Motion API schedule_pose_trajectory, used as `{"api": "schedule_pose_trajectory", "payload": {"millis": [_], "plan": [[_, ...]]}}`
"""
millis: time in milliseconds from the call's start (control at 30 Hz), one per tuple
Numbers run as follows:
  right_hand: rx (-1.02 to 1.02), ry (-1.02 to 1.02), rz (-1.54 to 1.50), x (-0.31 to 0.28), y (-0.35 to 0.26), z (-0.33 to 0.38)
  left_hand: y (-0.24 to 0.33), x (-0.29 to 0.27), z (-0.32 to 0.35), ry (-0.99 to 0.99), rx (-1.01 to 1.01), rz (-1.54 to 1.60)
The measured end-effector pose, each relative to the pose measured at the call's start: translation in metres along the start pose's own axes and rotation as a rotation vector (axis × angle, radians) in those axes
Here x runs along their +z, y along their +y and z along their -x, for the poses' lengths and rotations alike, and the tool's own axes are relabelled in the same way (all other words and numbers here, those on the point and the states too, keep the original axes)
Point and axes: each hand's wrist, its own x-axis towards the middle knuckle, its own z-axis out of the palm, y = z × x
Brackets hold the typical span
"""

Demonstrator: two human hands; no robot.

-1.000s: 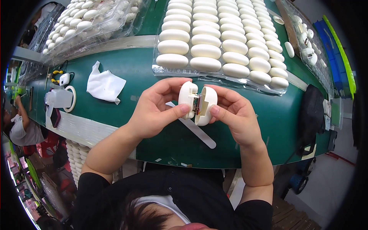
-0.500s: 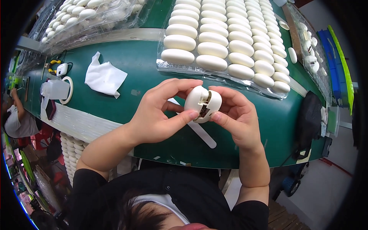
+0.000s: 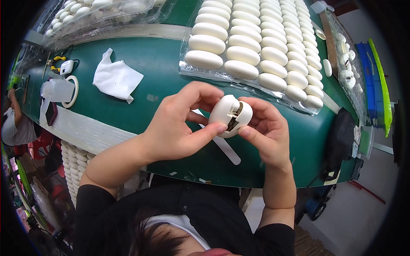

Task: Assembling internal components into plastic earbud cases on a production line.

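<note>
Between my two hands is a white, rounded plastic housing with a slot-like gap in its side, through which darker inner parts show. My left hand grips the larger rounded portion, thumb pressed low on the front and fingers curled over the back. The narrower curved portion at the right is pinched by the thumb and fingers of my right hand. Behind and below the housing, a flat white strip with a rounded end lies on the green table. Some of my fingertips are hidden behind the housing.
A clear tray full of white oval shells stands beyond my hands. Left of them lie a white cloth and a tape roll. A black pouch sits at the right edge. Another person is at far left.
The housing has tilted a little and sits slightly farther right in view, both hands keeping their hold. The background has shifted slightly with the camera.
</note>
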Motion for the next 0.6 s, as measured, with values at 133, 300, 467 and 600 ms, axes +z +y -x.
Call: {"api": "schedule_pose_trajectory", "payload": {"millis": [133, 300, 467, 600], "plan": [[-0.055, 0.016, 0.098, 0.0001, 0.0007, 0.0002, -0.0039, -0.0026, -0.0004, -0.046, 0.086, -0.193], [0.018, 0.003, 0.018, 0.0009, -0.0007, -0.0001, 0.0000, -0.0049, -0.0019, -0.072, 0.130, -0.288], [-0.090, 0.037, 0.233, 0.0002, 0.0025, 0.0002, -0.0023, -0.0062, -0.0045, -0.125, 0.158, -0.330], [-0.112, -0.021, 0.122, -0.0009, 0.0030, -0.0012, 0.0033, -0.0073, -0.0051, -0.147, 0.266, -0.392]]}}
